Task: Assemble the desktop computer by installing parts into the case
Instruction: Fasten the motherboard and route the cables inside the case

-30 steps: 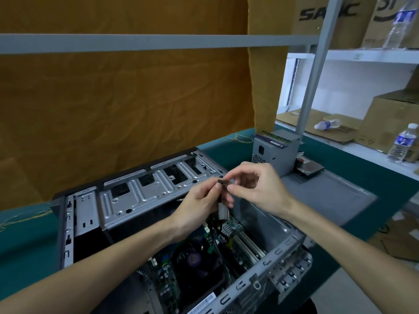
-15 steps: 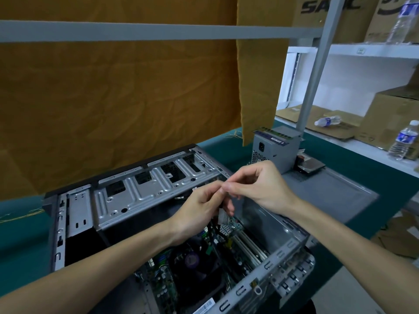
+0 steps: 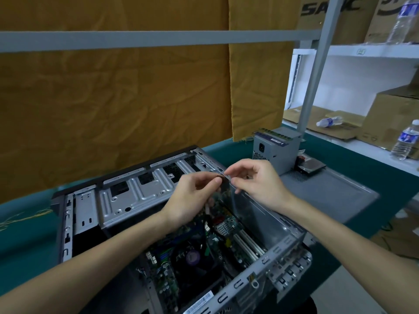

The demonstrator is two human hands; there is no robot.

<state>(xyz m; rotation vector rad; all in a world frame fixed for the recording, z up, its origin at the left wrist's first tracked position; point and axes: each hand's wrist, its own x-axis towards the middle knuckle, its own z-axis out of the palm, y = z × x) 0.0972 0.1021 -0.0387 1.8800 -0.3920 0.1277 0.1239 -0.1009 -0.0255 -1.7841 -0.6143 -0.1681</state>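
Presently: one small dark part (image 3: 221, 175), too small to identify, pinched between my two hands above the open case (image 3: 136, 191).

Left hand (image 3: 192, 198): thumb and forefinger closed on the part's near end, other fingers curled under. Right hand (image 3: 256, 184): thumb and forefinger closed on its far end, remaining fingers loosely bent.

Below my fingers: one motherboard (image 3: 192, 252), seated in the case; one dark cooler fan (image 3: 192, 257); one finned heatsink (image 3: 224, 226). Beyond my left fingers: one metal drive cage (image 3: 140, 189).

Beyond my right fingers, on the green table (image 3: 226, 150): one power supply (image 3: 275, 149), not yet installed; one drive (image 3: 310, 165) just beside it; one grey side panel (image 3: 328, 196) lying flat.

Well beyond, on the white shelves (image 3: 374, 51): three water bottles, one lying down (image 3: 330, 121), two upright (image 3: 405, 139).

Risks, as I judge them: the part is tiny and held only at the fingertips; a slip would drop it onto the board, where it could lodge among components. Twisting unevenly between the two pinches could bend it.
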